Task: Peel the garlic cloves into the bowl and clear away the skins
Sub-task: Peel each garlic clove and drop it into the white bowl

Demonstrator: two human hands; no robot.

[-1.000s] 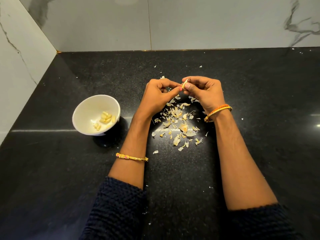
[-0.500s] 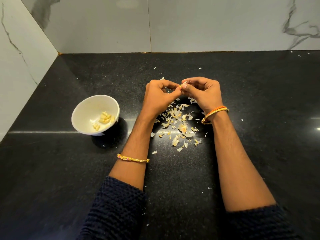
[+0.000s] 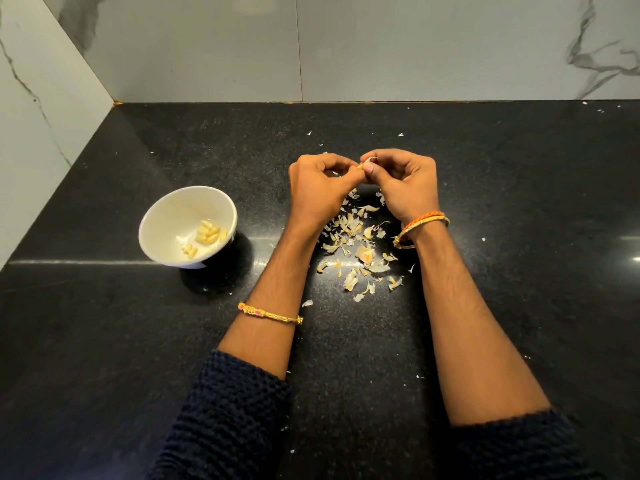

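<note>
No legible text, labels, brands, numbers or signs anywhere

Both forearms reach forward; the left hand (image 3: 317,188) and right hand (image 3: 403,183) meet fingertip to fingertip, fingers curled in a pinching grip.

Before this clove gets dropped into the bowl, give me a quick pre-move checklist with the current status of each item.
1. Clove held: ok. The left hand and right hand both pinch the garlic clove at their fingertips.
2. Clove fully peeled: not ok. A flap of skin still shows on it.
3. Bowl within reach and open: ok. The white bowl stands upright to the left of the left hand, with peeled cloves inside.
4. Path to bowl: ok. Only bare countertop lies between hands and bowl.
5. Skins cleared: not ok. The pile of skins lies on the countertop below the hands.
6. Unpeeled cloves left: cannot tell.
</note>
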